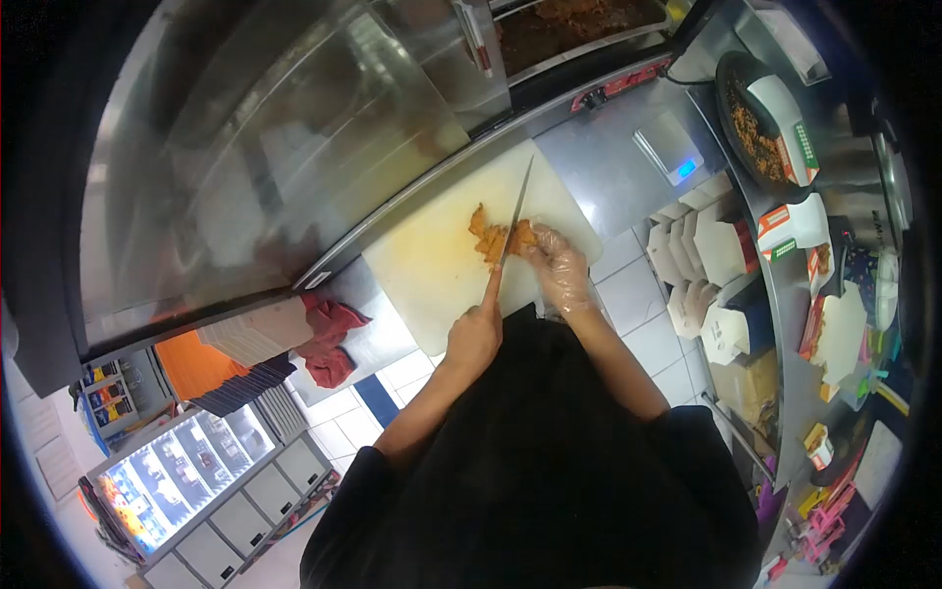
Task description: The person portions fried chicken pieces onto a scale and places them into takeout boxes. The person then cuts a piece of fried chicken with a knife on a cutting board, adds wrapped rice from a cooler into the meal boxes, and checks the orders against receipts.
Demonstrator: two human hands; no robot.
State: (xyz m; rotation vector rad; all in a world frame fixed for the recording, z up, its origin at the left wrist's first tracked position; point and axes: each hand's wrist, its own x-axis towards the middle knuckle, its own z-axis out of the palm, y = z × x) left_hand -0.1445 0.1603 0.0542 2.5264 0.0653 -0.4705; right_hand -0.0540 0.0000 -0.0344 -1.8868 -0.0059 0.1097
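Note:
My left hand (475,339), bare, is wrapped round the handle of a long kitchen knife (518,208). The blade points up and away, lying across a piece of golden-brown fried chicken (485,234). On the blade's right side, my right hand (559,270) wears a clear plastic glove, and its curled fingers hold the chicken's near end. Part of the chicken shows on each side of the blade; whether it is cut through there I cannot tell. Beneath it all is a white cutting board (417,265) with yellowish stains.
A small scale (667,147) with a lit blue display stands beyond the board. Takeaway boxes (697,245) are stacked at right, below a shelf holding a dark bowl (756,133) of crumbly food. A red cloth (332,339) lies left. Behind the board is a metal-framed cabinet (285,128).

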